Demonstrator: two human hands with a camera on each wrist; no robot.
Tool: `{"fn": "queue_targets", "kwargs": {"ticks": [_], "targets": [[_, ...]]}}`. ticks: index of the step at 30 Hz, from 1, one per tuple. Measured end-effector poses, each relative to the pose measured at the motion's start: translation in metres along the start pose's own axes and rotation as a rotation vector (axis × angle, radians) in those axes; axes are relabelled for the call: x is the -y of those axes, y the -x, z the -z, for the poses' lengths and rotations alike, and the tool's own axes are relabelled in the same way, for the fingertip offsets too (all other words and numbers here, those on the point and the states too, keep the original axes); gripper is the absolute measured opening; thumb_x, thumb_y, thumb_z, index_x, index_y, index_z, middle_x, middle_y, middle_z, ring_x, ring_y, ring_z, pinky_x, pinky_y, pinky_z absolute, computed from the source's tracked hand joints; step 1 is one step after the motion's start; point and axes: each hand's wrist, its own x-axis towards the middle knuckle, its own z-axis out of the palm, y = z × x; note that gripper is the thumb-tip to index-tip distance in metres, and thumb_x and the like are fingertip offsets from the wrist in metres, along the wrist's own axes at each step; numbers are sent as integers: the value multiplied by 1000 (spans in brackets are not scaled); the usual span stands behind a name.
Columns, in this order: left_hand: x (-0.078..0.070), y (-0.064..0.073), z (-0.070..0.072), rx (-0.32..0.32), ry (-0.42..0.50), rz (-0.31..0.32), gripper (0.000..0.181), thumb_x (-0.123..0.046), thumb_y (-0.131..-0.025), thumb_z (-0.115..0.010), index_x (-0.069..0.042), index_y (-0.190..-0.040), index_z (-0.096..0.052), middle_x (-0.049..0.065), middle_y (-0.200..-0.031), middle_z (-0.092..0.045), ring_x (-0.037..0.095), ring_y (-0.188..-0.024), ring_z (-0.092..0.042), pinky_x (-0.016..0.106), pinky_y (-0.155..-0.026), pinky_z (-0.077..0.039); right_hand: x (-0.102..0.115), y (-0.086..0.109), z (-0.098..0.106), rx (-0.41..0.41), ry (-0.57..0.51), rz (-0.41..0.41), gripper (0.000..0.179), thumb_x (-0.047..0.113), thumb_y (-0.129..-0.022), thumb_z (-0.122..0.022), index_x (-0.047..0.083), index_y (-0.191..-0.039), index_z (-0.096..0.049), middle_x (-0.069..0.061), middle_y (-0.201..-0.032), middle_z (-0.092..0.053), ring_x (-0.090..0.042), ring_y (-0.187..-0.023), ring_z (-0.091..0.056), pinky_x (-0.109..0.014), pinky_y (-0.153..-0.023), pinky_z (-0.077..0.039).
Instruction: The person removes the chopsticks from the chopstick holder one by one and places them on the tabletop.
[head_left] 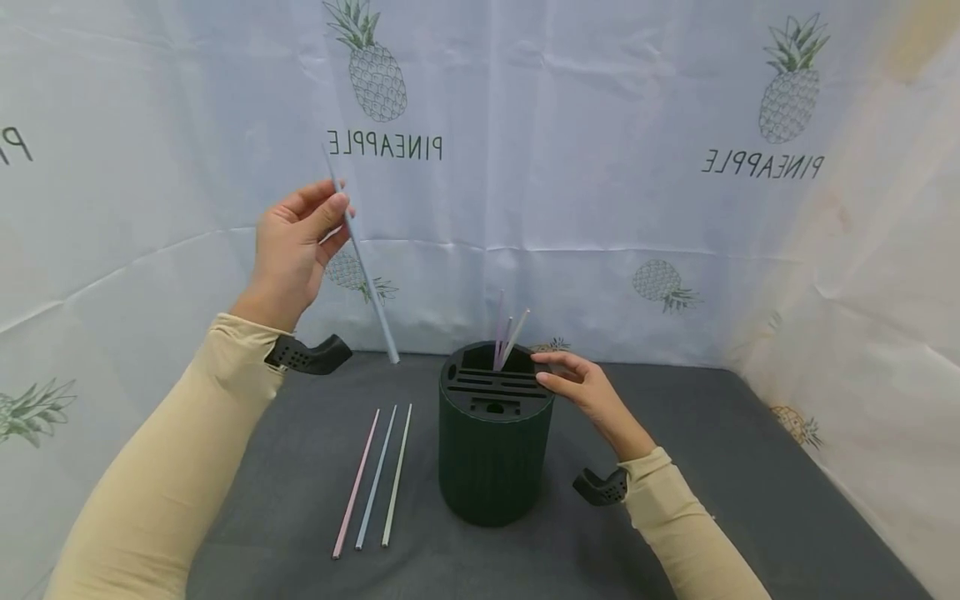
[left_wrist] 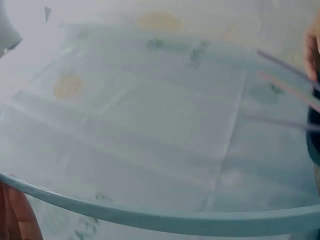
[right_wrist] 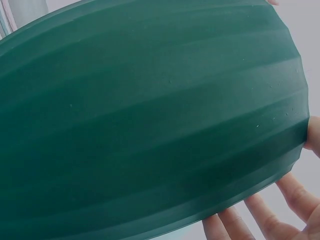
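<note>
My left hand (head_left: pixel 300 233) pinches a light blue straw (head_left: pixel 371 279) between thumb and fingers, raised and tilted, its lower end left of the knife block. That straw (left_wrist: pixel 150 219) crosses the bottom of the left wrist view. The dark green, round knife block (head_left: pixel 491 467) stands upright, with slots in its top. A few pale straws (head_left: pixel 513 340) lean in the large opening at its back. On the right side of its rim rest the thumb and index finger of my right hand (head_left: pixel 588 396). In the right wrist view other fingers (right_wrist: pixel 267 217) extend behind the ribbed wall.
Left of the block, a pink straw (head_left: pixel 356 483), a blue straw (head_left: pixel 377 477) and a pale yellow straw (head_left: pixel 397 475) lie side by side on the dark grey tabletop (head_left: pixel 285 500). Behind the table hangs a white cloth (head_left: pixel 562 200) printed with pineapples.
</note>
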Motion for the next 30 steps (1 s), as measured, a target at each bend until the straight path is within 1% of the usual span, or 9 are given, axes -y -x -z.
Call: {"fn": "queue_targets", "kwargs": {"ticks": [2,5,10,15,19,21,23,26,30], "targets": [[2,3,19,-29,-52,41,11,0,-83,-73,-3,-93,-71,2,-95,-71,13,-76,-67,21,-67,-57,0,1,0,-1,-1,0,44,26,-95,-63,11,-135,-54,-10,-150,-40,-16,-118,-55,-53,-106,-41],[14,9,52,-60,-155,125,8,-5,-86,-71,-8,-93,-72,-2,-94,-71,10,-78,-67,19,-69,-57,-1,1,0,-2,-2,-3,44,26,-95,-63,12,-135,-54,-10,-150,-40,-20,-120,-54,-53,-107,-40],[52,27,110,-93,-310,266,9,-8,-91,-67,-16,-91,-71,-7,-85,-68,5,-78,-64,16,-70,-56,0,0,1,-2,-3,-9,44,27,-95,-63,12,-136,-54,-8,-149,-41,-31,-128,-49,-54,-108,-39],[84,46,152,-128,-428,424,19,-10,-93,-65,-26,-84,-70,-12,-83,-68,0,-76,-63,14,-70,-55,0,0,2,-3,-6,-3,44,26,-95,-63,11,-135,-54,-11,-150,-39,-33,-130,-47,-55,-108,-38],[104,58,175,-104,-504,482,18,-12,-94,-64,-27,-86,-70,-13,-83,-68,0,-77,-63,15,-72,-55,-1,0,2,-3,-6,1,44,26,-95,-63,11,-135,-55,-10,-151,-39,-32,-130,-47,-55,-108,-39],[112,63,183,-91,-577,507,10,-15,-94,-64,-21,-99,-71,-15,-84,-67,0,-80,-62,16,-74,-55,-1,0,1,-1,-7,2,44,26,-95,-63,10,-135,-54,-10,-151,-39,-32,-130,-47,-55,-108,-39],[120,66,190,-88,-653,533,23,-17,-94,-64,-10,-116,-67,-15,-86,-66,0,-82,-62,18,-76,-56,-1,0,1,-1,-6,-1,44,26,-95,-63,11,-135,-55,-10,-150,-39,-32,-129,-48,-54,-108,-39],[131,72,197,-77,-743,573,49,-20,-95,-63,5,-135,-51,-12,-93,-66,0,-85,-61,20,-79,-56,-1,-1,0,-1,-6,-3,44,26,-95,-63,10,-135,-55,-11,-150,-39,-32,-130,-47,-55,-108,-38],[144,76,204,-86,-773,597,52,-17,-95,-64,10,-135,-47,-7,-95,-67,0,-81,-61,20,-74,-57,-1,0,0,-6,-5,-9,44,27,-95,-64,12,-135,-55,-9,-150,-40,-32,-129,-48,-55,-108,-38]]}}
